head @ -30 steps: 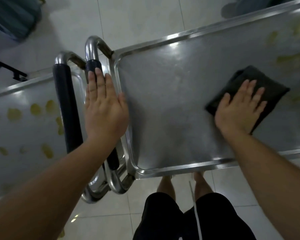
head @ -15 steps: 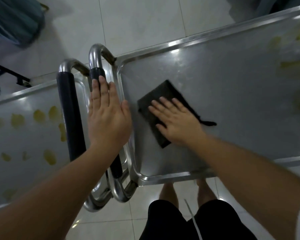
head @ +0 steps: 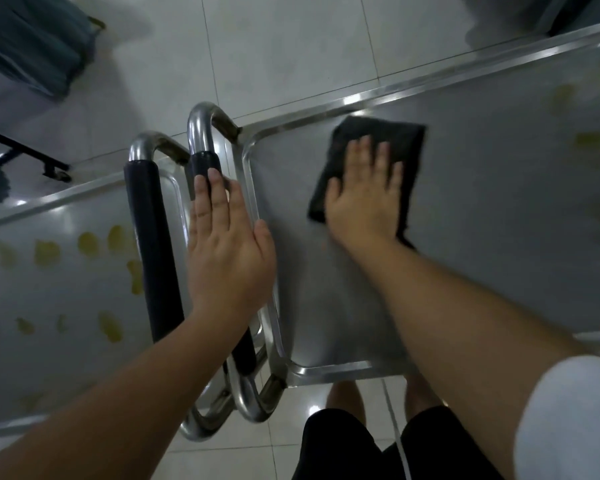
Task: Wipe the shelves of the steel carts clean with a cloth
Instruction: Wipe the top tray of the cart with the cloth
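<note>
my right cart shelf [head: 482, 244]: dark cloth [head: 395, 140] flat on steel | my left cart shelf [head: 66, 306]: yellowish smears [head: 47, 252]

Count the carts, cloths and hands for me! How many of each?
Steel carts: 2, the left cart and the right cart
Black cloths: 1, the cloth
Hands: 2, the left hand and the right hand
Total: 5

I see two carts side by side, handles [head: 201, 157] touching between them. My left hand [head: 227, 251] rests flat on the right cart's handle. Right of that handle, my right hand [head: 364, 202] presses a cloth [head: 395, 140] onto the right cart's shelf [head: 482, 254], near its far rim. Left of the handle lies the left cart's shelf [head: 66, 306].
</note>
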A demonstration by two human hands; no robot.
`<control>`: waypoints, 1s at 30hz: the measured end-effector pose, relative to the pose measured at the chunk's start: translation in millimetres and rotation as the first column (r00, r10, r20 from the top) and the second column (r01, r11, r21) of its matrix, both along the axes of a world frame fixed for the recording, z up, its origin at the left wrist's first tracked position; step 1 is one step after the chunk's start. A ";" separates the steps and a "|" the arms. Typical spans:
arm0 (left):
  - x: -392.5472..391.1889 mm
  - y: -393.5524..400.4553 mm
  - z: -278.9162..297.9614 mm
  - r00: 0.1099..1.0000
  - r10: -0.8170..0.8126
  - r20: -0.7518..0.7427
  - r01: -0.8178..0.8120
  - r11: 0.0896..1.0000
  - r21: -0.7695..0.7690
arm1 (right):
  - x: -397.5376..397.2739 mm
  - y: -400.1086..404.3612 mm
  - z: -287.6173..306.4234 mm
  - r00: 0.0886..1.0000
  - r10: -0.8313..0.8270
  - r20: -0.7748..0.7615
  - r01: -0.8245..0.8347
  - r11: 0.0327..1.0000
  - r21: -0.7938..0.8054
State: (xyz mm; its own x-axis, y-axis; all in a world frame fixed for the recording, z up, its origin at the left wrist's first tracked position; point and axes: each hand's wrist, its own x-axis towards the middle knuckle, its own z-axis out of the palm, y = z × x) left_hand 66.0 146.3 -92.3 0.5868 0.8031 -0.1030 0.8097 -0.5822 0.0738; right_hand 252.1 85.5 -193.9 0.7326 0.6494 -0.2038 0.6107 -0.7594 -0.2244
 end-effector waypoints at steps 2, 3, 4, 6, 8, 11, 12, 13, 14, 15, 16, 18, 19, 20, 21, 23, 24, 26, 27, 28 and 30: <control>-2.0 -1.0 -0.9 1.000 -0.010 0.011 0.010 1.000 0.004 | -53.7 12.5 -3.4 0.946 0.324 -0.011 -0.324 0.945 0.043; -3.4 -1.1 -2.0 1.000 -0.014 0.016 0.014 1.000 0.011 | -71.7 16.1 -6.5 0.881 0.472 -0.007 -0.471 0.880 0.054; -3.6 -0.3 -3.1 1.000 -0.020 0.019 0.019 1.000 0.022 | -78.2 19.1 -9.4 0.809 0.587 -0.006 -0.586 0.808 0.053; -3.5 0.3 -3.7 1.000 -0.024 0.015 0.023 0.999 0.030 | -64.4 20.4 -10.1 0.693 0.721 -0.025 -0.719 0.693 0.049; -3.1 0.1 -2.4 1.000 -0.017 0.010 0.016 1.000 0.015 | -32.2 10.3 -9.7 0.636 0.771 -0.014 -0.770 0.636 0.048; -1.3 -0.7 -1.0 1.000 0.001 0.000 -0.001 1.000 -0.020 | 52.3 -15.4 -11.2 0.759 0.651 0.023 -0.651 0.757 0.064; -1.3 -0.6 -0.8 1.000 0.006 -0.007 -0.006 1.000 -0.021 | 86.6 -23.8 -12.1 0.829 0.559 0.035 -0.560 0.826 0.062; -1.5 -0.6 -0.7 1.000 0.009 -0.011 -0.010 1.000 -0.020 | 119.9 -32.0 -12.6 0.901 0.432 0.047 -0.434 0.899 0.051; -1.6 -0.5 -1.0 1.000 0.010 -0.012 -0.010 1.000 -0.020 | 148.9 -38.9 -12.4 0.963 0.264 0.056 -0.266 0.963 0.037; -1.5 -0.5 -1.4 1.000 0.008 -0.010 -0.008 1.000 -0.021 | 171.5 -43.2 -11.7 0.996 0.063 0.057 -0.065 0.998 0.022; -1.6 -0.3 -1.6 1.000 0.007 -0.006 -0.007 1.000 -0.021 | 186.4 -42.4 -10.7 0.989 -0.139 0.051 0.139 0.990 0.004; -2.2 0.5 -2.0 1.000 0.002 0.000 -0.002 1.000 -0.012 | 191.9 -26.2 -9.0 0.905 -0.423 0.034 0.424 0.905 -0.017; -2.6 0.9 -2.3 1.000 0.000 0.001 0.000 1.000 -0.006 | 184.9 -12.0 -7.7 0.875 -0.484 0.019 0.484 0.875 -0.013; -3.0 1.2 -2.6 1.000 -0.001 0.002 0.001 1.000 -0.003 | 173.2 3.5 -5.9 0.868 -0.497 0.004 0.497 0.868 0.001; -3.2 1.5 -2.7 1.000 0.000 0.003 0.000 1.000 -0.002 | 157.2 19.7 -3.9 0.886 -0.464 -0.007 0.464 0.885 0.017; -3.2 2.1 -2.4 1.000 0.005 0.006 -0.005 1.000 -0.005 | 113.9 48.0 -3.3 0.962 -0.273 -0.007 0.273 0.962 0.012; -3.1 2.2 -2.2 1.000 0.008 0.007 -0.008 1.000 -0.003 | 88.2 60.6 -3.1 0.990 -0.144 -0.004 0.144 0.990 0.000; -2.4 1.7 -1.9 1.000 0.007 0.006 -0.007 1.000 0.010 | 35.5 78.7 -0.4 0.992 0.121 -0.023 -0.121 0.993 -0.005; -1.9 1.4 -1.7 1.000 0.005 0.010 -0.005 1.000 0.014 | 9.1 83.0 0.6 0.969 0.245 -0.038 -0.245 0.969 0.006; -1.8 1.0 -1.4 1.000 0.002 0.015 -0.002 1.000 0.018 | -14.7 83.3 0.3 0.932 0.358 -0.047 -0.358 0.934 0.016; -2.9 0.1 -1.9 1.000 -0.009 0.026 0.008 0.999 0.031 | -50.5 73.3 -4.5 0.851 0.523 -0.056 -0.523 0.852 0.011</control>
